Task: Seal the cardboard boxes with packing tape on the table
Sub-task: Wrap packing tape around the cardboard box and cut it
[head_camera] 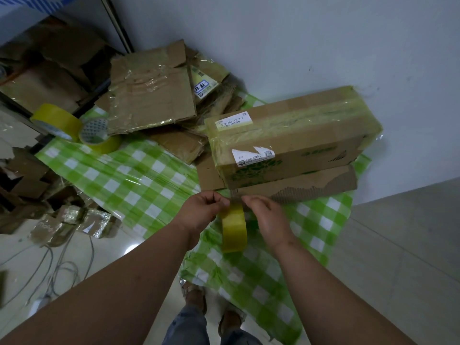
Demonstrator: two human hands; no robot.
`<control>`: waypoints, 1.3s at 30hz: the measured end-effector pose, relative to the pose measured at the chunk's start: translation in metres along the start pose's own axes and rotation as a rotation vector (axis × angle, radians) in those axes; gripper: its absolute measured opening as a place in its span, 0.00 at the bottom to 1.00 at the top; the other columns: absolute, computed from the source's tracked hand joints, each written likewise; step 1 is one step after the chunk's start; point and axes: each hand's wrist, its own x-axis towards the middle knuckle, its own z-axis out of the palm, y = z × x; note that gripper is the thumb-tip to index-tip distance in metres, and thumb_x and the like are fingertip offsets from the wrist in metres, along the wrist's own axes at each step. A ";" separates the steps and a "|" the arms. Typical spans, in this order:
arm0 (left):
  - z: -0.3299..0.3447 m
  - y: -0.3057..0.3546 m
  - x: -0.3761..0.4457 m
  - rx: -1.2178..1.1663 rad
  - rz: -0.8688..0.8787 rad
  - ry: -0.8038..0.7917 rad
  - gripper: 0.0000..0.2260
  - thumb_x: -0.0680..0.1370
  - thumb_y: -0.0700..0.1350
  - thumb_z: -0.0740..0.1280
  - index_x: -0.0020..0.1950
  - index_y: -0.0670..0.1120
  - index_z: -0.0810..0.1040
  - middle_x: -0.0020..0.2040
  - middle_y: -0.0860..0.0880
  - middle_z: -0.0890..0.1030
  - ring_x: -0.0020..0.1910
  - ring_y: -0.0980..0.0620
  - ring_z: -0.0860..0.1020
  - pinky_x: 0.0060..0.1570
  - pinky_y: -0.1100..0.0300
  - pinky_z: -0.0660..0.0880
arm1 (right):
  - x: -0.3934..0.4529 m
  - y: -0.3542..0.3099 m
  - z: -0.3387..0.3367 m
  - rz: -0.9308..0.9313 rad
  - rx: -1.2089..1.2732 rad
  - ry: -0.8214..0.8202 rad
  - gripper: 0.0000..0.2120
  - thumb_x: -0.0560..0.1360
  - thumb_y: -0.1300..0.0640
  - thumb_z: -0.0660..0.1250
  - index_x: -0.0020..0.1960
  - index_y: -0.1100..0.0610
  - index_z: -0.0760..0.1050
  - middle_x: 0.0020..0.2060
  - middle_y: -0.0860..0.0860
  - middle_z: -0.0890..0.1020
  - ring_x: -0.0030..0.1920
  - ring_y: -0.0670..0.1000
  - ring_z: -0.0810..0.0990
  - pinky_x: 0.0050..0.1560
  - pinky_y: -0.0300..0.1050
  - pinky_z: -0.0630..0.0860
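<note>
A long cardboard box (pixel 293 143), wrapped in yellowish tape, lies on a flattened piece of cardboard (pixel 311 185) on the green checked tablecloth (pixel 139 180). Just in front of it a yellow tape roll (pixel 234 229) hangs between my hands. My left hand (pixel 202 210) pinches the roll's top edge with curled fingers. My right hand (pixel 265 217) holds the roll from the right, fingertips at its top by the tape's free end. The roll's core is hidden.
Flattened cardboard pieces (pixel 149 95) pile up at the table's far side. Two more tape rolls (pixel 59 120) (pixel 99 136) sit at the far left corner. Cardboard scraps (pixel 69 222) and cables (pixel 62 270) lie on the floor at left. A white wall stands behind the box.
</note>
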 end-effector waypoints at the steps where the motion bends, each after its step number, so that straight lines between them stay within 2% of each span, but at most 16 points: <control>1: 0.001 0.001 -0.001 -0.008 -0.004 0.001 0.07 0.77 0.39 0.70 0.39 0.47 0.79 0.54 0.40 0.83 0.50 0.50 0.77 0.51 0.56 0.72 | -0.001 -0.005 0.002 0.003 0.043 -0.028 0.04 0.76 0.53 0.69 0.44 0.49 0.81 0.47 0.48 0.83 0.48 0.47 0.79 0.49 0.42 0.74; 5: -0.001 0.004 -0.002 -0.048 -0.018 0.003 0.04 0.77 0.40 0.71 0.42 0.46 0.80 0.57 0.41 0.83 0.52 0.50 0.78 0.58 0.52 0.74 | 0.003 -0.007 0.002 -0.025 0.041 -0.039 0.04 0.76 0.60 0.70 0.42 0.54 0.80 0.41 0.48 0.82 0.43 0.46 0.78 0.44 0.38 0.74; 9: 0.001 0.008 -0.004 -0.034 -0.006 0.027 0.02 0.76 0.41 0.71 0.46 0.44 0.83 0.54 0.43 0.84 0.54 0.50 0.80 0.51 0.59 0.75 | 0.007 -0.005 0.002 0.000 0.079 -0.051 0.10 0.78 0.57 0.68 0.38 0.50 0.77 0.38 0.44 0.80 0.41 0.47 0.76 0.44 0.44 0.71; 11: 0.001 0.010 -0.004 -0.079 -0.005 0.051 0.04 0.77 0.42 0.71 0.50 0.46 0.84 0.52 0.45 0.85 0.56 0.47 0.81 0.51 0.58 0.76 | 0.008 -0.005 0.002 0.014 0.103 -0.056 0.13 0.79 0.56 0.66 0.36 0.48 0.75 0.41 0.43 0.82 0.45 0.50 0.77 0.47 0.48 0.73; 14: -0.004 0.016 -0.006 -0.255 0.012 0.212 0.15 0.78 0.42 0.68 0.64 0.52 0.76 0.50 0.47 0.85 0.49 0.46 0.84 0.52 0.55 0.78 | 0.008 -0.007 -0.003 0.048 0.212 -0.066 0.16 0.81 0.58 0.63 0.35 0.48 0.74 0.49 0.44 0.85 0.55 0.55 0.79 0.60 0.56 0.73; 15: -0.006 0.017 -0.006 -0.177 0.074 0.293 0.19 0.78 0.45 0.68 0.69 0.54 0.72 0.51 0.48 0.84 0.47 0.48 0.84 0.52 0.53 0.79 | 0.009 -0.008 -0.006 0.066 0.258 -0.063 0.15 0.81 0.59 0.62 0.36 0.49 0.73 0.51 0.45 0.85 0.56 0.55 0.79 0.63 0.58 0.73; 17: -0.010 0.019 -0.003 0.129 0.252 0.385 0.29 0.76 0.54 0.70 0.75 0.56 0.65 0.55 0.52 0.80 0.47 0.54 0.82 0.53 0.50 0.79 | 0.010 -0.009 -0.012 0.082 0.290 -0.051 0.14 0.81 0.60 0.62 0.38 0.52 0.72 0.51 0.47 0.85 0.57 0.57 0.79 0.65 0.61 0.72; 19: -0.008 0.028 0.001 0.387 0.399 0.400 0.34 0.74 0.57 0.71 0.77 0.60 0.60 0.61 0.52 0.74 0.47 0.58 0.79 0.52 0.51 0.78 | 0.009 -0.012 -0.016 0.076 0.292 -0.046 0.13 0.82 0.61 0.61 0.39 0.54 0.71 0.51 0.48 0.85 0.58 0.58 0.79 0.64 0.60 0.73; 21: -0.006 0.040 0.010 0.571 0.480 0.365 0.36 0.74 0.58 0.71 0.77 0.62 0.57 0.65 0.50 0.73 0.50 0.55 0.78 0.51 0.52 0.77 | 0.009 -0.015 -0.019 0.060 0.315 -0.037 0.13 0.82 0.62 0.61 0.38 0.54 0.71 0.51 0.49 0.85 0.56 0.57 0.80 0.63 0.56 0.74; 23: -0.003 0.052 0.018 0.730 0.485 0.301 0.34 0.75 0.56 0.71 0.78 0.61 0.58 0.63 0.49 0.76 0.54 0.50 0.77 0.51 0.55 0.75 | 0.009 -0.021 -0.025 0.041 0.326 -0.029 0.13 0.82 0.62 0.61 0.38 0.54 0.70 0.51 0.49 0.85 0.54 0.55 0.80 0.60 0.54 0.74; 26: -0.002 0.061 0.026 0.899 0.509 0.264 0.31 0.78 0.54 0.68 0.78 0.56 0.60 0.60 0.46 0.79 0.54 0.46 0.77 0.51 0.54 0.74 | 0.013 -0.028 -0.036 0.017 0.322 -0.003 0.13 0.82 0.61 0.61 0.39 0.53 0.71 0.51 0.49 0.85 0.56 0.56 0.80 0.62 0.59 0.75; 31: -0.009 0.064 0.029 1.275 0.522 0.148 0.32 0.82 0.51 0.62 0.81 0.50 0.50 0.63 0.41 0.77 0.57 0.40 0.76 0.51 0.50 0.73 | 0.019 -0.036 -0.059 -0.018 0.247 0.081 0.11 0.82 0.58 0.61 0.40 0.52 0.72 0.49 0.43 0.85 0.54 0.54 0.81 0.62 0.61 0.75; 35: -0.012 0.069 0.027 1.382 0.498 0.114 0.31 0.83 0.48 0.59 0.81 0.51 0.44 0.62 0.42 0.78 0.55 0.40 0.77 0.49 0.50 0.73 | 0.022 -0.043 -0.074 -0.040 0.202 0.145 0.11 0.82 0.58 0.61 0.40 0.52 0.71 0.49 0.41 0.85 0.53 0.51 0.80 0.62 0.60 0.74; 39: -0.014 0.078 0.031 1.419 0.465 0.124 0.32 0.82 0.49 0.60 0.81 0.54 0.46 0.62 0.43 0.78 0.55 0.41 0.77 0.51 0.50 0.75 | 0.025 -0.052 -0.096 -0.094 0.211 0.247 0.11 0.81 0.58 0.62 0.39 0.52 0.73 0.48 0.42 0.85 0.54 0.48 0.80 0.60 0.54 0.75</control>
